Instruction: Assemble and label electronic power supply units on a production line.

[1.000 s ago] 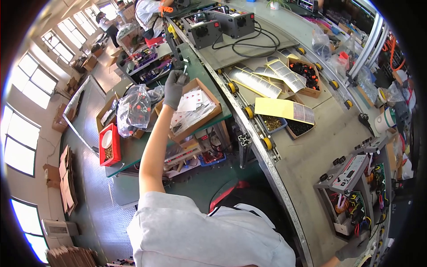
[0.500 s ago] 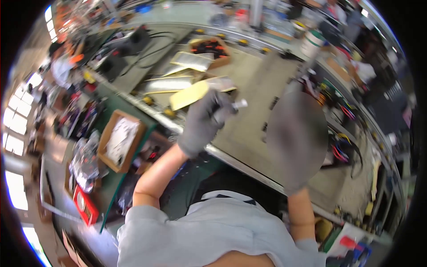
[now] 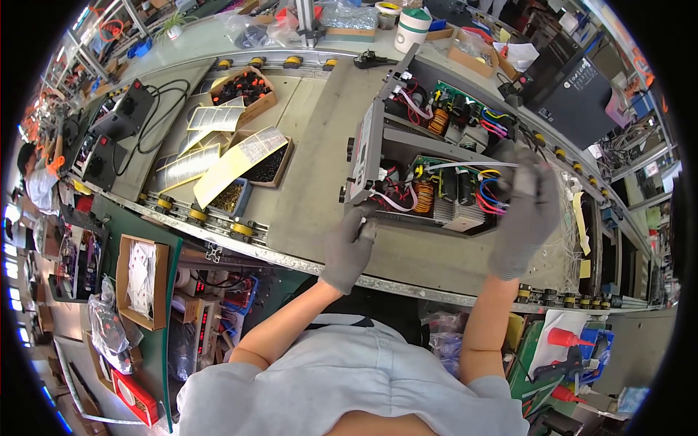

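Note:
Both my hands wear grey gloves. My right hand (image 3: 525, 214) is closed over the right end of an open grey device housing (image 3: 465, 227). A thin white strip, like a cable tie (image 3: 469, 165), runs leftward from its fingers above the wiring. Inside the housing are a copper-wound coil (image 3: 423, 196), a circuit board and red, blue and yellow wires. My left hand (image 3: 349, 248) is curled by the lower corner of the housing's front panel (image 3: 366, 152). Something small and whitish shows at its fingertips; I cannot make out what.
A second open housing (image 3: 454, 109) stands behind the first. On the bench at left lie yellow-backed label sheets (image 3: 236, 163), a box of black and orange parts (image 3: 247, 91) and a blue bin of screws (image 3: 231, 198). A cardboard box of white strips (image 3: 143, 280) sits on the side table.
My view has swung right and steadied. My left hand has moved from beside the label sheets to the housing's front corner. My right hand, blurred before, now shows over the housing's right end.

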`<state>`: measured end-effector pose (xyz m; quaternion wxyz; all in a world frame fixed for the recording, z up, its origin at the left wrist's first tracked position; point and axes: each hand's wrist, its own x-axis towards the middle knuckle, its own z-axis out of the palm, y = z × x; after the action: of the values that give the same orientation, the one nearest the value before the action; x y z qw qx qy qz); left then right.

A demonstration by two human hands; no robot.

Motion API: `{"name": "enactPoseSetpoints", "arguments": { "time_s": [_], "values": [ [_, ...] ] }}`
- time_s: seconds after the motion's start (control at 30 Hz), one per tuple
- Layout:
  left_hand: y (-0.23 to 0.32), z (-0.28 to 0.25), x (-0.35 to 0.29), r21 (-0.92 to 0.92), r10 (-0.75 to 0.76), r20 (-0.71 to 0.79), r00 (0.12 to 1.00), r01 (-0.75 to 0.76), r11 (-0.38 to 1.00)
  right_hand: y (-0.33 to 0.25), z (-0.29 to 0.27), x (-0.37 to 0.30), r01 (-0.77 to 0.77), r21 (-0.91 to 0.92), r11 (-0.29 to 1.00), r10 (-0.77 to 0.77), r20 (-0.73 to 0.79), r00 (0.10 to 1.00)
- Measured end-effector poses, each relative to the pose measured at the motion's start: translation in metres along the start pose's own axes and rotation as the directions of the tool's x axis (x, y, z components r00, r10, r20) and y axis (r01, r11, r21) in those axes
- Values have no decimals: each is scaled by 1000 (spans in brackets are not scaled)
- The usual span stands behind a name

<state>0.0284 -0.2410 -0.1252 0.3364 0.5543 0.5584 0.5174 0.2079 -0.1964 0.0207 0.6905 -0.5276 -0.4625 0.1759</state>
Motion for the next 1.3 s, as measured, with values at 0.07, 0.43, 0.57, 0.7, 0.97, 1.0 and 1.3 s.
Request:
{"name": "enactPoseSetpoints", "arguments": {
  "time_s": [0.07, 0.43, 0.57, 0.7, 0.97, 1.0, 1.3],
  "values": [
    [-2, 7, 3, 62, 30, -67, 997, -26, 998, 16, 8, -9, -10, -2, 1000, 10, 67, 998],
    [-12, 21, 3, 154, -55, -88, 995, 68, 986, 67, 30, -34, -69, -46, 997, 78, 233, 969],
    [-13, 27, 8, 76, -87, -104, 991, 95, 993, 71, 29, -30, -150, 10, 989, 141, 279, 950],
    [-3, 29, 14, 62, -118, -152, 981, 129, 990, 69, 30, -24, -151, -10, 988, 146, 338, 930],
    [-13, 23, -2, 286, -24, -148, 989, 65, 956, 65, 26, -22, -83, -28, 996, 88, 394, 915],
    [-6, 22, 1, 321, -88, -115, 989, 121, 939, 65, 26, -22, -89, -25, 996, 92, 394, 915],
    [-4, 27, 15, 137, -197, -86, 977, 207, 969, 71, 29, -22, -36, 31, 999, 20, 413, 911]
  ]
}}
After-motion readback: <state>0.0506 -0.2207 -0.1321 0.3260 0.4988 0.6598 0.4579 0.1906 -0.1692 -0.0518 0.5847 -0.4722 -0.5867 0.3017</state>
